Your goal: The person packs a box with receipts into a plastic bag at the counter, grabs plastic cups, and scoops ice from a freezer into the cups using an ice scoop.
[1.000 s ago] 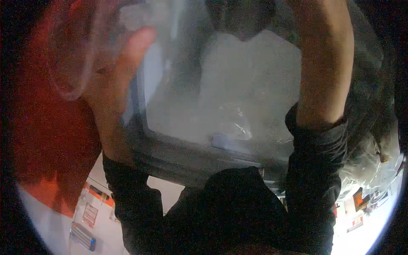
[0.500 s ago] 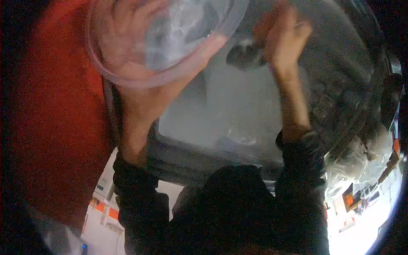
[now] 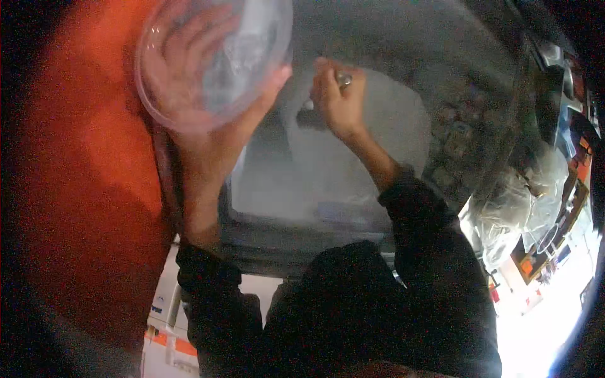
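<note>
left hand (image 3: 224,135), spread wide, grips clear round plastic tub (image 3: 236,63); right hand (image 3: 342,104), nearer tub than before, curls around small silvery piece (image 3: 344,79).

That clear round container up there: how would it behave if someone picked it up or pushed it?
The clear container is probably light, since the left hand alone supports it. Its smoothly curved rim suggests fairly stiff plastic. Its glossy highlights hint it may be slippery.
</note>
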`<state>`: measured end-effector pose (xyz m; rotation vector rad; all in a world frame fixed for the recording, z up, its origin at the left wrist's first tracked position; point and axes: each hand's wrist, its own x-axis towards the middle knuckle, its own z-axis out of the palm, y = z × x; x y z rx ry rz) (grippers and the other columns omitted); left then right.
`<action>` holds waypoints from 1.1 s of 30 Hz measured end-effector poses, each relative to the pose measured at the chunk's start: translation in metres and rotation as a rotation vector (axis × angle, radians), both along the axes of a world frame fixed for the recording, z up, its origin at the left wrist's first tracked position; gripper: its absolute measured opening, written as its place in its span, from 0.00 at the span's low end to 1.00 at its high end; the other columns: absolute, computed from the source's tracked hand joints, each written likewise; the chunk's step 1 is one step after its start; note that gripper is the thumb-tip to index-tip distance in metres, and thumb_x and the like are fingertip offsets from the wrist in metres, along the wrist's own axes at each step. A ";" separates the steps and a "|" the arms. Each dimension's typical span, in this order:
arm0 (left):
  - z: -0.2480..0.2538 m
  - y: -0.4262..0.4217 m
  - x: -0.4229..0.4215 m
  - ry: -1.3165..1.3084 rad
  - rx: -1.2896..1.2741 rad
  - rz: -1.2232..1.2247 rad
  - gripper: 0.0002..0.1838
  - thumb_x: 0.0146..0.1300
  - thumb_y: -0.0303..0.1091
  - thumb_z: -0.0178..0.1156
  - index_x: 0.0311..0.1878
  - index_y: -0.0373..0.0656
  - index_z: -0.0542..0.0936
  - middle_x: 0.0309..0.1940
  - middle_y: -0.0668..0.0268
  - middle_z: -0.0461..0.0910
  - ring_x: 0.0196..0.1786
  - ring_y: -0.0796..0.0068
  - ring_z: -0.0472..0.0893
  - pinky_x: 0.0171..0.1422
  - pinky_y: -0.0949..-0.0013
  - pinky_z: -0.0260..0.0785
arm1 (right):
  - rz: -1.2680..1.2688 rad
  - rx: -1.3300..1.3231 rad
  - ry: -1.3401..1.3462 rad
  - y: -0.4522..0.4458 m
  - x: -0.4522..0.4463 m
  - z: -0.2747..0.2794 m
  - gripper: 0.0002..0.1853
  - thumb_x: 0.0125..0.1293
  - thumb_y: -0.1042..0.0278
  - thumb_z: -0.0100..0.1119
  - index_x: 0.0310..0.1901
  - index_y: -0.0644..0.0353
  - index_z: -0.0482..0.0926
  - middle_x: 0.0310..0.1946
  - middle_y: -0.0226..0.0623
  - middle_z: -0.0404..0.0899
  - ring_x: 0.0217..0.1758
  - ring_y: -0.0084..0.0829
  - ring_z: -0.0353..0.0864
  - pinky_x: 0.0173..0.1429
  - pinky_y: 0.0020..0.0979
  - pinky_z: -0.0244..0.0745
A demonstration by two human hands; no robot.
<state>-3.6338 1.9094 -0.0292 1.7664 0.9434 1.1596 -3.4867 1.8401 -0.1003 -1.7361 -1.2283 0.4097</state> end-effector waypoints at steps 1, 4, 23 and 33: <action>-0.001 -0.005 0.008 -0.027 -0.005 0.002 0.43 0.44 0.22 0.68 0.63 0.38 0.56 0.55 0.51 0.69 0.57 0.58 0.73 0.64 0.59 0.63 | 0.081 -0.208 0.626 -0.011 0.000 0.007 0.15 0.68 0.62 0.44 0.27 0.59 0.75 0.14 0.28 0.69 0.17 0.22 0.66 0.21 0.28 0.61; 0.022 -0.003 -0.028 -0.001 -0.058 -0.003 0.46 0.42 0.23 0.69 0.64 0.38 0.54 0.55 0.52 0.70 0.56 0.59 0.73 0.62 0.60 0.64 | 0.251 -0.029 0.174 0.020 0.010 0.082 0.16 0.71 0.62 0.40 0.30 0.61 0.74 0.22 0.27 0.72 0.26 0.17 0.68 0.27 0.23 0.64; 0.029 0.017 -0.043 0.076 -0.043 -0.061 0.48 0.39 0.21 0.70 0.64 0.37 0.54 0.53 0.52 0.70 0.55 0.61 0.73 0.63 0.61 0.63 | 0.216 -0.298 0.163 -0.060 0.009 0.041 0.08 0.57 0.70 0.49 0.26 0.65 0.72 0.22 0.43 0.72 0.25 0.34 0.72 0.31 0.33 0.68; 0.043 0.020 -0.053 0.043 -0.109 -0.015 0.42 0.46 0.22 0.66 0.64 0.36 0.54 0.55 0.53 0.69 0.59 0.60 0.71 0.65 0.60 0.61 | 0.086 -0.459 -0.053 -0.103 0.012 -0.014 0.25 0.70 0.53 0.42 0.22 0.66 0.69 0.17 0.30 0.70 0.22 0.25 0.68 0.26 0.28 0.64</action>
